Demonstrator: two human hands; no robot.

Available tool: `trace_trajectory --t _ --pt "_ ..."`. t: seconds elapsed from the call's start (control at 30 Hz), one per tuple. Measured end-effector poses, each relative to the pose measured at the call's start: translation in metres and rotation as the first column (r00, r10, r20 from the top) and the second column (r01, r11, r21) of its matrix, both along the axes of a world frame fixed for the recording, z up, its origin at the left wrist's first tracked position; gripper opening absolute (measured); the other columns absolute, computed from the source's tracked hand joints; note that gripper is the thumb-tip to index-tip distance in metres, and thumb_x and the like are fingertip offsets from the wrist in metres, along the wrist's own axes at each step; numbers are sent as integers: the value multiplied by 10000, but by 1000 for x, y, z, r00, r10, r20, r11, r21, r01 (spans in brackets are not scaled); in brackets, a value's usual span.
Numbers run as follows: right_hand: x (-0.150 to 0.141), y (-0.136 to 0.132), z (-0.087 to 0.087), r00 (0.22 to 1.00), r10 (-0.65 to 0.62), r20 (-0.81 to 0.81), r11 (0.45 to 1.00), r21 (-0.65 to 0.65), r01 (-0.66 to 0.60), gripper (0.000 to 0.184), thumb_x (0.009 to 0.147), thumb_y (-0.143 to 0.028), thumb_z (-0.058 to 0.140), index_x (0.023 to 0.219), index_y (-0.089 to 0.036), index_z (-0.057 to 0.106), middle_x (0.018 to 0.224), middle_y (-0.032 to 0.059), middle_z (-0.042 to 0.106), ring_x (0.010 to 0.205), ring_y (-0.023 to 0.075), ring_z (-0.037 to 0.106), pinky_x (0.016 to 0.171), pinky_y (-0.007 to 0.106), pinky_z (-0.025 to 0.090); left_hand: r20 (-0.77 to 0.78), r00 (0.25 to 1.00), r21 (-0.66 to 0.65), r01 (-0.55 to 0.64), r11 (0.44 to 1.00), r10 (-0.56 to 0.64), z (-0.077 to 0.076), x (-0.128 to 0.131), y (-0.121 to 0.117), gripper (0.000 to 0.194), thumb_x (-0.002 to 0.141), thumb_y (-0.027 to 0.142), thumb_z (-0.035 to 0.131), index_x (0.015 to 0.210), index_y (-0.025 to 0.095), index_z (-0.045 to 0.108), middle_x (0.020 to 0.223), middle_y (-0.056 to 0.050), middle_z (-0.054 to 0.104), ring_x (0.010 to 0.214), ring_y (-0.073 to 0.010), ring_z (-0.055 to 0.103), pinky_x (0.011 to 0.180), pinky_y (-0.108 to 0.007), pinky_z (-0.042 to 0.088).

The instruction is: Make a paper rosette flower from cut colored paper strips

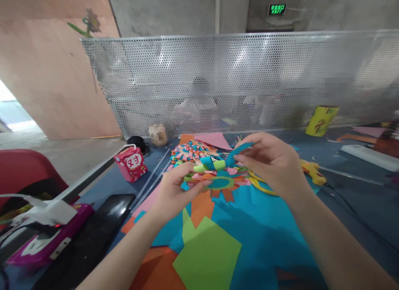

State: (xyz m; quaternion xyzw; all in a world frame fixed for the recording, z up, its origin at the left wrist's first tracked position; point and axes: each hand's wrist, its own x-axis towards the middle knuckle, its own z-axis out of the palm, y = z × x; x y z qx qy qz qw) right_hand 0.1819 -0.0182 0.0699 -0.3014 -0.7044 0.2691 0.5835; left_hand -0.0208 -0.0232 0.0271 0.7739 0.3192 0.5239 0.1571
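Between my hands is a layered paper flower (221, 182) in orange, green, pink and blue, held above the table. My left hand (179, 190) grips its left edge, thumb on the near side and fingers behind. My right hand (269, 163) pinches a curved blue paper strip (238, 153) between thumb and fingers at the flower's upper side. Whether the strip is joined to the flower, I cannot tell. Behind it lie more finished-looking paper flowers (196, 149). Under my hands are blue sheets (258, 227), a green paper piece (207, 254) and orange paper (156, 267).
Yellow-handled scissors (263, 186) and a yellow glue gun (313, 172) lie right of the flower. Clear sticks (152, 177), a red box (130, 163), a black phone-like slab (116, 211) and a purple power strip (52, 236) stand left. A perforated metal screen (218, 65) closes the back; a person sits behind it.
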Motion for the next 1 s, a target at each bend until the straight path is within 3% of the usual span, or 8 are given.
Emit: trace_trajectory --t 0.23,0.37,0.53,0.8,1.0 --pt "0 0 0 999 11 -37 1000 0 -11 132 676 -187 646 778 -200 564 676 -22 629 614 111 613 537 223 531 6 1000 6 -22 1000 22 -3 -1 1 155 696 153 612 846 194 611 765 -28 628 699 -146 580 578 -244 482" --pt "-1 -4 0 998 30 -59 992 121 -23 123 685 -151 635 753 -214 555 720 -21 610 680 112 603 576 226 531 15 995 183 -97 978 96 0 -4 0 180 687 117 614 849 194 605 786 -34 625 734 -150 581 653 -273 487" --pt "0 -11 2 998 62 -6 970 236 -58 184 686 -81 618 770 -235 561 748 -26 603 737 106 599 645 217 539 -24 997 344 -64 937 77 6 -5 -3 248 682 40 592 866 206 602 816 -25 632 811 -151 584 747 -297 475" --pt "-2 -7 1 998 -7 -58 990 139 15 124 698 -161 630 757 -257 578 763 -5 601 714 142 598 595 261 537 -30 994 274 -95 957 107 4 0 -2 150 682 121 620 813 191 601 708 -18 613 621 -119 550 574 -245 458" --pt "-3 -4 -1 998 19 -56 995 103 -13 98 699 -184 630 760 -225 565 736 -10 600 685 123 596 603 246 532 -9 996 167 -89 982 92 2 1 -2 173 684 146 621 851 189 617 758 -33 629 683 -136 572 583 -241 480"
